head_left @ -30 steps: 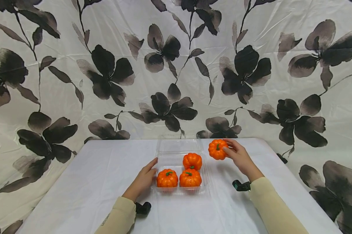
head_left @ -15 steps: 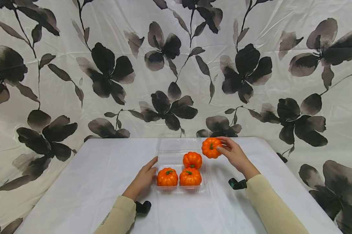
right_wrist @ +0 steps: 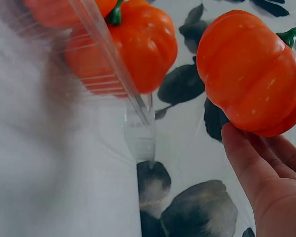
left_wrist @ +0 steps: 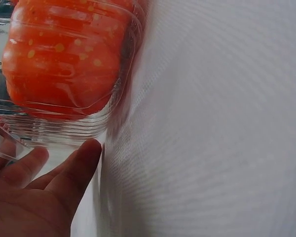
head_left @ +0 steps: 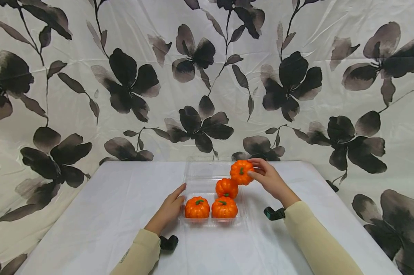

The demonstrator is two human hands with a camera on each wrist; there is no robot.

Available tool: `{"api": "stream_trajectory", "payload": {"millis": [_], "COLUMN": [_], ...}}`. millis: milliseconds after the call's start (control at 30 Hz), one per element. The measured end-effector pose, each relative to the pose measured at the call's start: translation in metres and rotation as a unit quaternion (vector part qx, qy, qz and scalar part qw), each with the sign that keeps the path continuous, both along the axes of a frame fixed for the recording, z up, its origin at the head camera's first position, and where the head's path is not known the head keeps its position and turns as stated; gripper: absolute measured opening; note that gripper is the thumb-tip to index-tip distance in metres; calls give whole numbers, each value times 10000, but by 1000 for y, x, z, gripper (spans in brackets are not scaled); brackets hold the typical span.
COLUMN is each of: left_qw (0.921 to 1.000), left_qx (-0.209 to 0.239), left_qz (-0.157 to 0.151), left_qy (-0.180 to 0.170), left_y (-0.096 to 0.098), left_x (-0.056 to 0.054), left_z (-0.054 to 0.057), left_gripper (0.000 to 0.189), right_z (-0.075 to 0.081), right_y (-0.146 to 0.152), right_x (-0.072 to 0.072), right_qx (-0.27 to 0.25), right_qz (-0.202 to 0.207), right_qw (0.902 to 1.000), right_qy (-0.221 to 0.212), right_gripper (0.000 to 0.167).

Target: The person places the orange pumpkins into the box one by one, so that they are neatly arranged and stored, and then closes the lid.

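Observation:
My right hand (head_left: 269, 179) grips a small orange toy pumpkin (head_left: 242, 172) with a green stem, thumb on the near side. It is held up behind and slightly right of the rear pumpkin (head_left: 226, 188), overlapping it in the head view. A clear plastic container (head_left: 211, 223) holds that one plus a front-left pumpkin (head_left: 197, 207) and a front-right pumpkin (head_left: 224, 207). My left hand (head_left: 169, 210) is at the container's left side. In the left wrist view its fingers (left_wrist: 71, 173) stretch fairly straight to the ribbed plastic wall.
The container's clear lid (head_left: 207, 170) lies folded back toward the table's far edge. A white cloth covers the table (head_left: 117, 214). Behind hangs a floral curtain (head_left: 241, 126). Each wrist carries a black camera, such as the left wrist camera (head_left: 169, 243).
My right hand has carried its pumpkin left and slightly up, from right of the container to over its rear right corner. The left hand stays at the container's side.

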State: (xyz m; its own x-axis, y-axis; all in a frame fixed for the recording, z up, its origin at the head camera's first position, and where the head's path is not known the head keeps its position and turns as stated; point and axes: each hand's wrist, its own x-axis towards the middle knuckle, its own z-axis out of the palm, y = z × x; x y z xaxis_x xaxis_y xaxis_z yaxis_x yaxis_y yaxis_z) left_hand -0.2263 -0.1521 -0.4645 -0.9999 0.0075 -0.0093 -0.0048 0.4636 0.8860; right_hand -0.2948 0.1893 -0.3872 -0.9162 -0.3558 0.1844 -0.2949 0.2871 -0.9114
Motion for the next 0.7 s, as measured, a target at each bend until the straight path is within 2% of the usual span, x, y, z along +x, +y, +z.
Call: {"api": "stream_trajectory", "payload": {"millis": [367,700], "left_qw": [10000,9997], "left_qx": [-18,-178], "left_qz": [31,98], "left_qy": [22,111], "left_y": [-1,1], "left_x": [-1,0], "left_z": [-1,0], "left_gripper": [53,52], "right_z": [7,14], "right_y": [-18,-33], "right_x": [-1,2], "right_qx": [105,412], "right_qz": [152,319], "right_qw": [9998,9986], "right_qy": [-103,63], "right_gripper": [46,45]}}
